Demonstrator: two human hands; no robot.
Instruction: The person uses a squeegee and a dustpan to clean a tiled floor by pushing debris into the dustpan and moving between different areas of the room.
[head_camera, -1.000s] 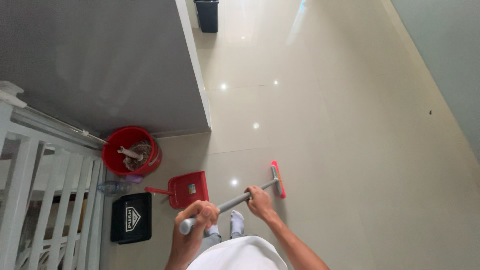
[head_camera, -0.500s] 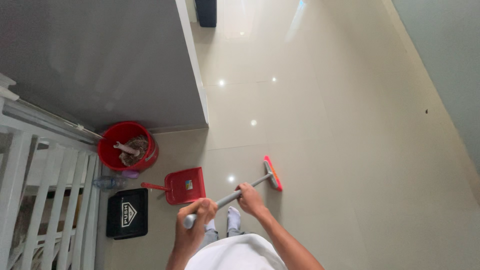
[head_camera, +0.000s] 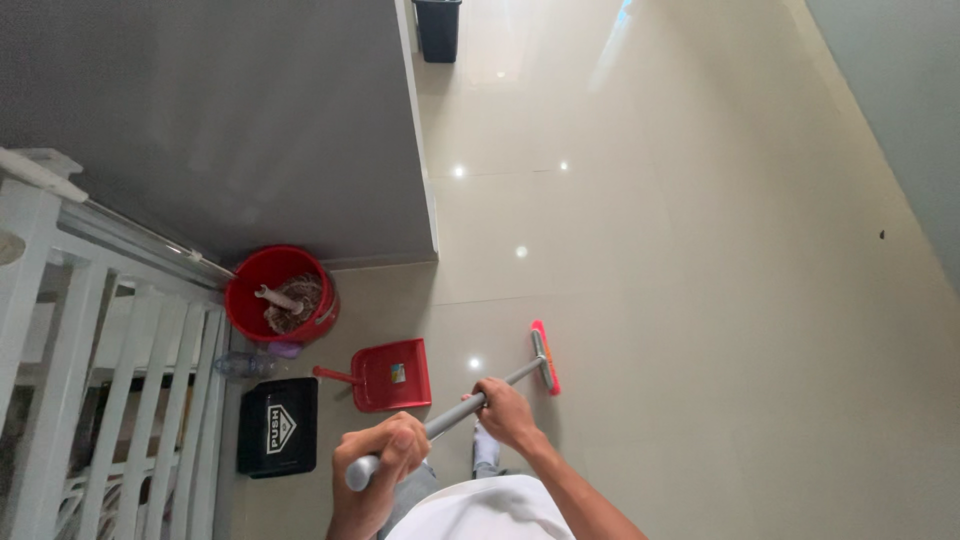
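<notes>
At the bottom centre of the frame the left hand (head_camera: 378, 462) has a closed grip around the top end of a grey broom handle (head_camera: 440, 422), fingers wrapped fully over it. Just above and to the right, the right hand (head_camera: 505, 412) is likewise closed tight around the same handle, further down its length. The handle slants up to the right and ends at the red broom head (head_camera: 545, 357), which rests on the glossy cream floor (head_camera: 680, 300) near the middle of the frame. Left of the hands a red dustpan (head_camera: 390, 375) lies flat on the floor, well apart from the broom head, and beside it at lower left sits a black bin lid (head_camera: 278, 427). Further up at left, a red bucket (head_camera: 280, 295) holding a mop stands against the grey wall (head_camera: 220, 120), next to white railings (head_camera: 90, 380). At the far top centre a dark bin (head_camera: 438, 28) stands by the wall's edge.
</notes>
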